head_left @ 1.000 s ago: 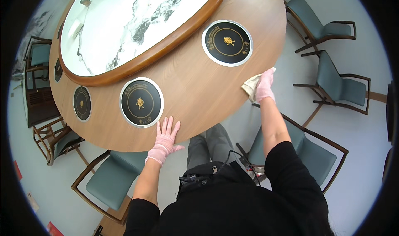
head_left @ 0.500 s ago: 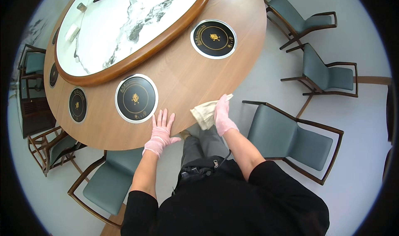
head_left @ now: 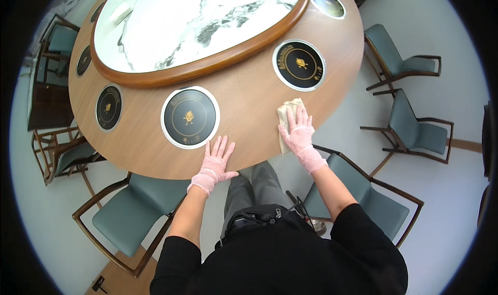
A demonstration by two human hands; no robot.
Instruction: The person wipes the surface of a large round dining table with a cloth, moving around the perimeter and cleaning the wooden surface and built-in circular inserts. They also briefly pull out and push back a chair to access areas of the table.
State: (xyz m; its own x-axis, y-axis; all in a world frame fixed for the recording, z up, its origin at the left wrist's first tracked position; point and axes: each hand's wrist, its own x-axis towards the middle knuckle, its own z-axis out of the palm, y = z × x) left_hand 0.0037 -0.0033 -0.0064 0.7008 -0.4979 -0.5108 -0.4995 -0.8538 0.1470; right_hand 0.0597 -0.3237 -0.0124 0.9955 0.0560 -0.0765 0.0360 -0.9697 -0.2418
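1. Well left of the left hand, outside the table [head_left: 249, 116]: a dark wooden cabinet [head_left: 47, 108], with a wood-framed side chair [head_left: 75, 155] between cabinet and hand.
2. Left of the left hand and a little beyond it, set into the tabletop: a silver-rimmed black disc [head_left: 109, 108] with a gold emblem.
3. Near the left wrist, on its outer side: a blue-green chair [head_left: 124, 222] with dark wooden arms, partly under the table edge.
4. Just beyond the left fingertips: a second disc [head_left: 190, 117], alike in rim and emblem; contact with the fingers hard to tell.
5. Farther beyond both hands: a raised white slab [head_left: 197, 30] with grey veining and a thick brown wooden border.
6. Left hand [head_left: 213, 166]: gloved in thin pink, palm down at the table edge, fingers spread, grip released.
7. Between the hands, below the edge: grey trousers [head_left: 254, 186].
8. Under the right hand, on the tabletop: a folded cream cloth [head_left: 284, 111], showing past the fingertips and beside the thumb.
9. Right hand [head_left: 302, 139]: likewise gloved, laid over the cloth, fingers extended, not clenched.
10. Beyond the right hand, well apart: a third disc [head_left: 299, 65].
11. Beneath the right forearm: another blue-green chair [head_left: 376, 209]; farther right, two more chairs [head_left: 430, 137].
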